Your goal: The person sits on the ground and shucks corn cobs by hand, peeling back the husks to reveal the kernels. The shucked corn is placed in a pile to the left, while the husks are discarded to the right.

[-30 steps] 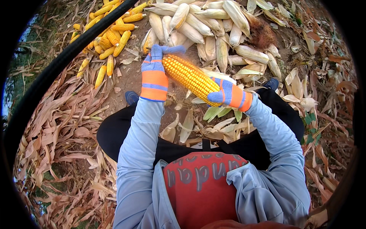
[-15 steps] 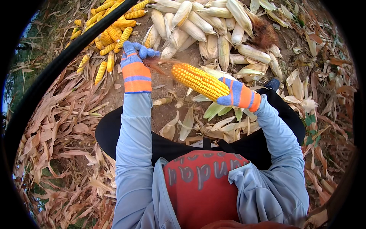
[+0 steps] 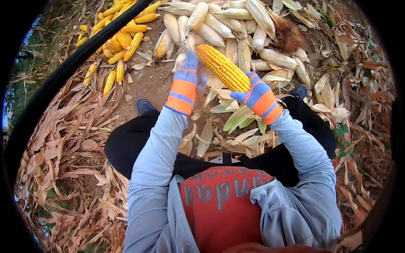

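A husked yellow corn cob (image 3: 223,68) slants up and to the left out of my right hand (image 3: 258,98), whose gloved fingers are wrapped round its lower end. Just left of the cob, my left hand (image 3: 185,84) is raised in the same blue and orange striped knit glove. Its fingers point away from me, and the thumb stands apart, blurred by motion. Faint reddish strands of corn silk (image 3: 197,106) hang in a blur below that hand. Pale loose husks (image 3: 238,118) lie on the soil beneath the cob.
A pile of husked yellow cobs (image 3: 122,40) lies at the far left. Beyond my hands is a heap of cobs in pale husks (image 3: 215,29), with a brown clump of silk (image 3: 291,39) on its right. Dry leaves (image 3: 63,143) cover the ground. A dark strap (image 3: 71,63) crosses the upper left.
My left hand has moved right, toward the cob, and the silk pinched in it before now hangs below it. My right hand has tipped the cob more upright and moved it slightly away from me.
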The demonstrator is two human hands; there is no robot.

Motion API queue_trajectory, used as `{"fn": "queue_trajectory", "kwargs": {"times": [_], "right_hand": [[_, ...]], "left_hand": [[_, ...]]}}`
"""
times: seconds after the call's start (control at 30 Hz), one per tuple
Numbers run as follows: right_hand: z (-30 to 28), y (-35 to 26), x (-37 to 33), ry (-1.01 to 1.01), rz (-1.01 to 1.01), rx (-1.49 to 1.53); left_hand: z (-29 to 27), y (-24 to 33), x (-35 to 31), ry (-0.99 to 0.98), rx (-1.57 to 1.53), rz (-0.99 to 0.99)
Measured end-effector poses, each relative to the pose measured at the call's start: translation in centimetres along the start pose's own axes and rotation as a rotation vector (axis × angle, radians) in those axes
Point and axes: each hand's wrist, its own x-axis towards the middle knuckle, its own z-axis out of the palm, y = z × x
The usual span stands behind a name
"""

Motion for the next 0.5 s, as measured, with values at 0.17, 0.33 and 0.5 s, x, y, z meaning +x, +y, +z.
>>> {"fn": "queue_trajectory", "kwargs": {"times": [0.17, 0.33, 0.5], "right_hand": [[0.7, -2.0, -0.4, 0.179, -0.297, -0.353], [0.0, -0.5, 0.3, -0.262, 0.075, 0.571], [0.0, -1.5, 0.1, -0.595, 0.147, 0.84]], "left_hand": [[-0.3, -0.2, 0.5, 0.203, 0.104, 0.008], [-1.0, -1.3, 1.9, -0.118, -0.312, 0.164], [-0.1, -0.5, 0.3, -0.21, -0.283, 0.109]]}}
